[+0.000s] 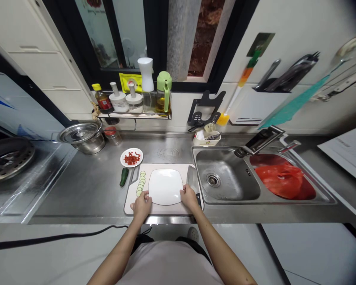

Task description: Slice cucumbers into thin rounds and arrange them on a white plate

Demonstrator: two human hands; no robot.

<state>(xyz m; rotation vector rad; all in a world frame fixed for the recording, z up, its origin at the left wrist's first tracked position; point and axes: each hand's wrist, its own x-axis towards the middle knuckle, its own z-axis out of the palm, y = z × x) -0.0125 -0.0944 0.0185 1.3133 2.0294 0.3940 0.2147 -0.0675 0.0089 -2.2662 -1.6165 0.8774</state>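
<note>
A white, square plate with rounded corners (166, 187) is over the cutting board (162, 209). My left hand (142, 204) grips its left edge, and my right hand (189, 196) closes on the right edge. Whether the plate rests on the board or is slightly raised, I cannot tell. Just left of it, a row of overlapping cucumber slices (141, 183) lies on the board. A knife (191, 176) lies along the board's right side, partly behind my right hand. Beyond the board's left edge is a piece of cucumber (124, 177), near a small plate (122, 158) of chopped red bits.
To the right is a double sink (228, 174) with a red plastic bag (280, 179) in one basin and a faucet (259, 141) above. A lidded steel pot (90, 140) and a red-lidded jar (113, 136) stand back left. Seasoning bottles line a wall rack (136, 115).
</note>
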